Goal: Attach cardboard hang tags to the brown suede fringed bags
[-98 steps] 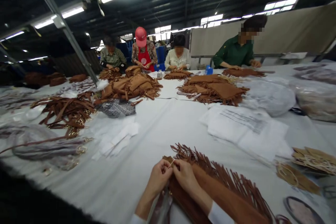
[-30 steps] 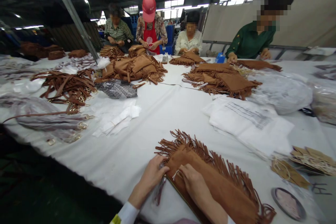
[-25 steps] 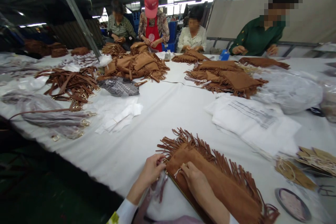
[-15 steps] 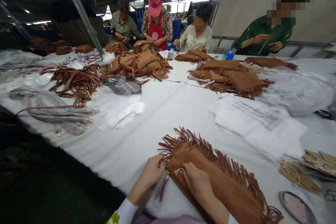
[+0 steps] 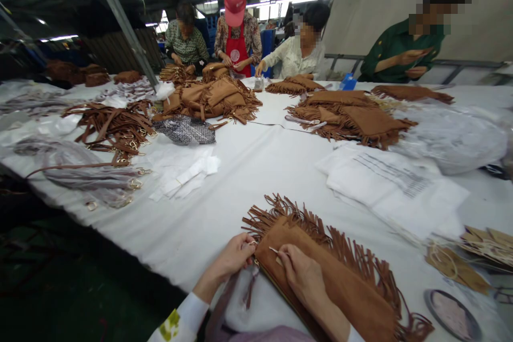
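A brown suede bag (image 5: 344, 283) with long fringe lies slanted on the table in front of me, its zipped edge toward me. My left hand (image 5: 236, 254) is closed in a pinch on the small gold metal ring (image 5: 253, 243) at the bag's near left corner. Over the bag's upper left part, my right hand (image 5: 302, 272) pinches a thin pale cord (image 5: 273, 249), whose tip points toward the ring. From the zip end hangs a brown tassel (image 5: 249, 291) in clear wrap. The fingers partly hide the ring and cord.
White printed sheets (image 5: 393, 187) lie to the right, near tan paper tags (image 5: 457, 270) with strings and a round dark-rimmed item (image 5: 452, 314). Brown straps (image 5: 116, 125) lie left. Fringed bags (image 5: 352, 115) are piled farther back. Several co-workers stand or sit across the table.
My right hand has lifted slightly and turned, so the pale cord now sticks out toward the ring. My left fingers have shifted slightly up at the ring. The bag stays put.
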A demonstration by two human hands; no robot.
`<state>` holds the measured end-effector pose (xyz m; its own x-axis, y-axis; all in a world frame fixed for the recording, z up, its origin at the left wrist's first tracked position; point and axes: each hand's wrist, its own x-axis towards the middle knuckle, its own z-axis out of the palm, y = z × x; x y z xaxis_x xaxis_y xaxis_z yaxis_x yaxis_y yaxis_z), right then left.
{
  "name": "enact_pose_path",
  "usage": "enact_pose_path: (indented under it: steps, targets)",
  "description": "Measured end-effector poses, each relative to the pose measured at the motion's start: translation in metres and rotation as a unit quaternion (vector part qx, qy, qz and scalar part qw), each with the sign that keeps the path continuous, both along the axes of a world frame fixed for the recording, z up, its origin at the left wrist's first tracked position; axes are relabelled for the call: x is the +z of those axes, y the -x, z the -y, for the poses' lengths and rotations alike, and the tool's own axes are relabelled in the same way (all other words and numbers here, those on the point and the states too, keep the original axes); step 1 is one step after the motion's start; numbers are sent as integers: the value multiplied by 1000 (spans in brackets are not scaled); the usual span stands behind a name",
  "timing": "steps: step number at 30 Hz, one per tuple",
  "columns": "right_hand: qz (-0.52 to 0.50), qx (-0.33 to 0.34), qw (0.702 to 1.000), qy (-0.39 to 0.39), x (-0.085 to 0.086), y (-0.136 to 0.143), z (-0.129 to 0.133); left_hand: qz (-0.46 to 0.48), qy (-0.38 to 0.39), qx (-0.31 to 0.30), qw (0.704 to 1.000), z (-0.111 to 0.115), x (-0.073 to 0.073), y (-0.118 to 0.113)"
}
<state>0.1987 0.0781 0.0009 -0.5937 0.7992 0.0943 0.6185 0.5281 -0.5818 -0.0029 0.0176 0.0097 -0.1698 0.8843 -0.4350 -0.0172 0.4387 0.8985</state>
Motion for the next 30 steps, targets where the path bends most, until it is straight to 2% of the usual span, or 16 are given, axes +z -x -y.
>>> enact_pose_path:
  steps: [5, 10, 15, 22, 30]
  targets:
    - [-14, -15, 999, 24, 3, 1, -1, 85, 42, 75, 993, -1, -8, -3]
    - [-29, -41, 997, 56, 6, 2, -4, 124, 73, 119, 982, -2, -18, 2]
    - [-68, -63, 989, 112, 13, 6, -9, 150, 93, 104, 979, 0, -20, 9]
    - [-116, 15, 978, 172, 27, 34, -3, 155, 107, 92, 978, 2, -14, 10]
    - [-63, 19, 988, 142, 31, 50, -6, 181, 30, 110, 977, 1, -19, 10]
